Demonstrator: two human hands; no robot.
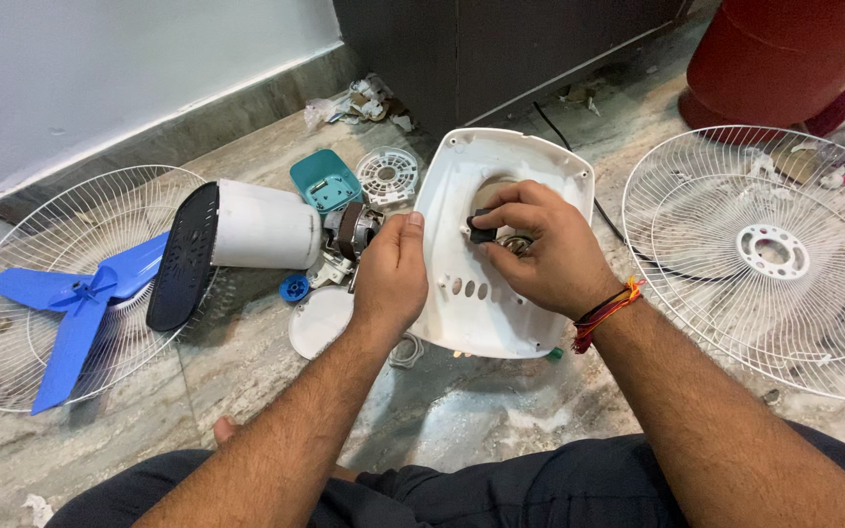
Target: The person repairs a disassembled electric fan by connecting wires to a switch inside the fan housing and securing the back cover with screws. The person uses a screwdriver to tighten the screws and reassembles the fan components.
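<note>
White plastic fan housing panel [462,293] lies on the marble floor [501,420], long axis running away from the person, dead centre between both hands. Left hand [390,274] clamps its left edge; right hand [540,249], nearer, pinches a small black part [482,233] at the panel's opening.

The white housing shell [462,284] is smooth moulded plastic with a slight sheen. The small dark part [482,233] pinched against it looks like matt black plastic. The two fan guards [775,254] [12,293] are thin wire with a white coating. The blade assembly [75,303] is glossy blue plastic. The white cylindrical body [266,227] is smooth plastic with a matt black perforated end plate [183,256]. The teal cover [326,180] is satin-finish plastic. The floor [462,420] is polished, veined stone, dusty in places. The red cylinder [784,54] carries a matt painted finish. The wrist threads [606,308] are woven cord.
</note>
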